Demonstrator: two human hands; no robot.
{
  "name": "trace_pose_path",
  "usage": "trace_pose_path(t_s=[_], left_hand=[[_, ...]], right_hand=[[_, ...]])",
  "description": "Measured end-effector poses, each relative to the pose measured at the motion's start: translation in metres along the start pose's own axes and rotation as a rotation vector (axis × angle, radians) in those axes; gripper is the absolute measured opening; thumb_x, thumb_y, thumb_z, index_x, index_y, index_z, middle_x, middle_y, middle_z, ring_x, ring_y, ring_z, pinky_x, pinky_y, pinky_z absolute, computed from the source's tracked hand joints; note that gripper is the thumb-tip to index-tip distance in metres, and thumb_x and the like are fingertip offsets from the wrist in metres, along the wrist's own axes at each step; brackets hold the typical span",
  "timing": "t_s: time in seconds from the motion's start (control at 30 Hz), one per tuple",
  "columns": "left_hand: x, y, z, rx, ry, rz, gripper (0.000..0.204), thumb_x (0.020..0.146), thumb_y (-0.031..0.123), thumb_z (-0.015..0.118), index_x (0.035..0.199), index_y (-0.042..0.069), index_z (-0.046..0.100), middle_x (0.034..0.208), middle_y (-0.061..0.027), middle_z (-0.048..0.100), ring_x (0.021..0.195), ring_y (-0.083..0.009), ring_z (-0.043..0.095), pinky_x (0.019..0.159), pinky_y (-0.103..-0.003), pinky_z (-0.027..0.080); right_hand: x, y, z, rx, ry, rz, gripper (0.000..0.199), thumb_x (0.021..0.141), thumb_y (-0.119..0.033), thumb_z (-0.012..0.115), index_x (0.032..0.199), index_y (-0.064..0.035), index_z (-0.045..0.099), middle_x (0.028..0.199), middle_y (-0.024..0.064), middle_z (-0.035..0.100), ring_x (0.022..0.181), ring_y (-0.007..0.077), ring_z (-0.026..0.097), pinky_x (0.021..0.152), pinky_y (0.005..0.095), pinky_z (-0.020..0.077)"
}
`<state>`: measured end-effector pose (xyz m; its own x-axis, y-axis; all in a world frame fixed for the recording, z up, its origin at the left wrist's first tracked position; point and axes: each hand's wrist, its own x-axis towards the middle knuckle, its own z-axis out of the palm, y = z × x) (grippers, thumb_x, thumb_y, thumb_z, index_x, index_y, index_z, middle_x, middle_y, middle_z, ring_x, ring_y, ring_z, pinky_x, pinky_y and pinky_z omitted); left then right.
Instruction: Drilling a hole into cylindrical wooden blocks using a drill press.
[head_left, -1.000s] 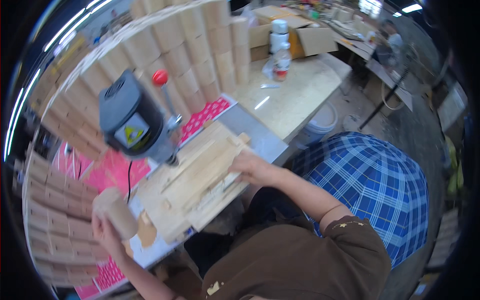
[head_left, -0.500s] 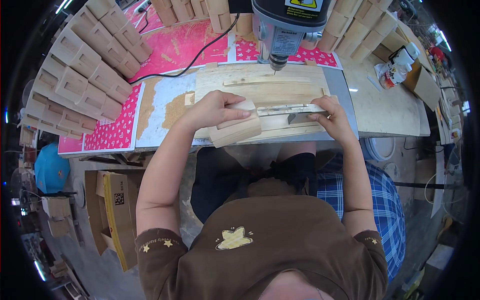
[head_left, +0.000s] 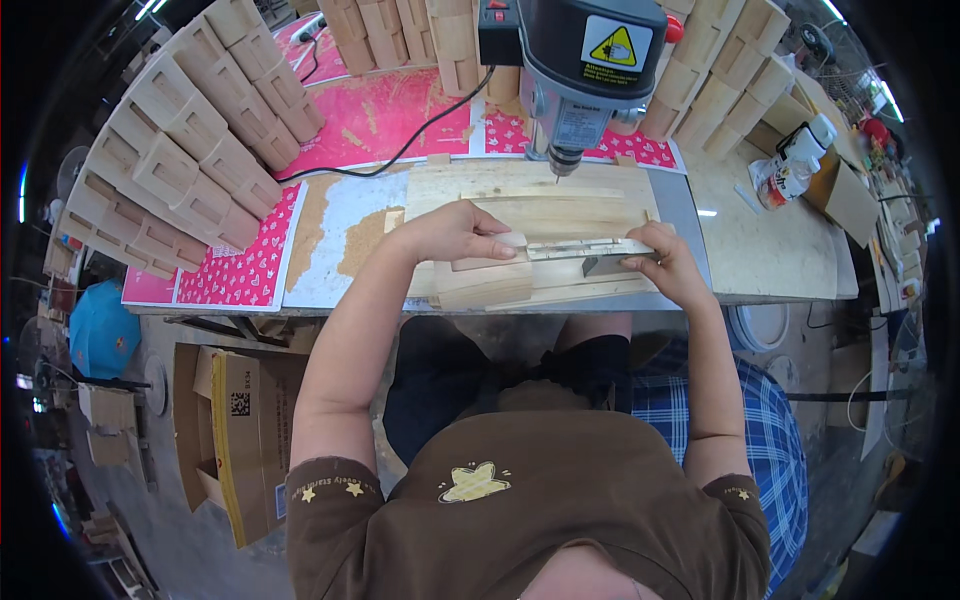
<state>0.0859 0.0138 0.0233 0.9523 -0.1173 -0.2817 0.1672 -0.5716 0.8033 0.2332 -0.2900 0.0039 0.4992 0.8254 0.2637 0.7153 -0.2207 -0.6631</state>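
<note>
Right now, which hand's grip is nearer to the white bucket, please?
Right. The right hand's grip, on the flat strip, is up and left of the white bucket in the picture; the left hand's grip, on the wooden block, is farther left.

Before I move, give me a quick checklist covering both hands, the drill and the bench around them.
1. Left hand gripping the wooden block: ok.
2. Right hand gripping the pale strip: ok.
3. Fingers away from the drill bit: ok, both hands are on the near side of it.
4. Black cord off the hands: ok, it lies beyond the left one.
5. Drill bit stopped: cannot tell.
6. Pink covering clean: not ok, tan debris lies on it.
</note>
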Motion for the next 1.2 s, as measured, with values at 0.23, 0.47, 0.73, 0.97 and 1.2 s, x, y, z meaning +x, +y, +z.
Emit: trace_pose_path(t_s=[0.23, 0.47, 0.73, 0.97, 1.2], left_hand=[[0.011, 0.003, 0.015, -0.086, 0.05, 0.067, 0.045, 0.085, 0.038, 0.063, 0.11, 0.0, 0.064, 0.096, -0.0094, 0.068, 0.085, -0.0155, 0.062, 0.078, -0.027, 0.048], [0.044, 0.003, 0.063, -0.887, 1.096, 0.273, 0.043, 0.095, 0.037, 0.046, 0.107, -0.001, 0.061, 0.095, -0.0108, 0.064, 0.079, -0.0131, 0.06, 0.071, -0.027, 0.047], [0.024, -0.021, 0.1, -0.681, 1.284, 0.215, 0.029, 0.098, 0.033, 0.04, 0.095, 0.005, 0.051, 0.076, 0.0009, 0.047, 0.066, -0.0077, 0.043, 0.061, -0.024, 0.038], [0.024, -0.023, 0.11, -0.134, 1.101, 0.407, 0.037, 0.079, 0.016, 0.068, 0.106, -0.003, 0.054, 0.094, -0.0126, 0.056, 0.087, -0.0234, 0.056, 0.08, -0.033, 0.044], [0.017, -0.033, 0.085, 0.098, 0.987, 0.214, 0.071, 0.058, 0.02, 0.082, 0.12, -0.001, 0.054, 0.099, -0.0132, 0.058, 0.09, -0.026, 0.058, 0.082, -0.036, 0.046]], right_hand=[[0.007, -0.001, 0.003, 0.016, 0.009, -0.034, 0.025, 0.069, -0.004, 0.073, 0.092, -0.0034, 0.061, 0.083, 0.0097, 0.057, 0.083, 0.0276, 0.054, 0.074, 0.0347, 0.0434], [0.004, -0.018, 0.021, -0.126, 0.071, -0.087, 0.031, 0.067, -0.01, 0.074, 0.094, -0.0038, 0.06, 0.086, 0.0115, 0.058, 0.087, 0.0327, 0.054, 0.075, 0.039, 0.0438], [-0.004, -0.019, 0.03, -0.15, 0.178, -0.035, 0.032, 0.065, -0.008, 0.074, 0.094, -0.002, 0.06, 0.086, 0.0127, 0.059, 0.086, 0.0322, 0.053, 0.076, 0.0388, 0.0431], [0.034, 0.024, 0.02, -0.312, 0.329, -0.053, 0.035, 0.066, -0.009, 0.074, 0.097, -0.0029, 0.061, 0.088, 0.0133, 0.061, 0.085, 0.0332, 0.052, 0.079, 0.0397, 0.0426], [0.062, 0.022, 0.032, -0.236, 0.289, -0.062, 0.038, 0.066, -0.007, 0.074, 0.1, -0.0041, 0.061, 0.091, 0.0111, 0.061, 0.089, 0.0314, 0.051, 0.08, 0.0392, 0.0421]])
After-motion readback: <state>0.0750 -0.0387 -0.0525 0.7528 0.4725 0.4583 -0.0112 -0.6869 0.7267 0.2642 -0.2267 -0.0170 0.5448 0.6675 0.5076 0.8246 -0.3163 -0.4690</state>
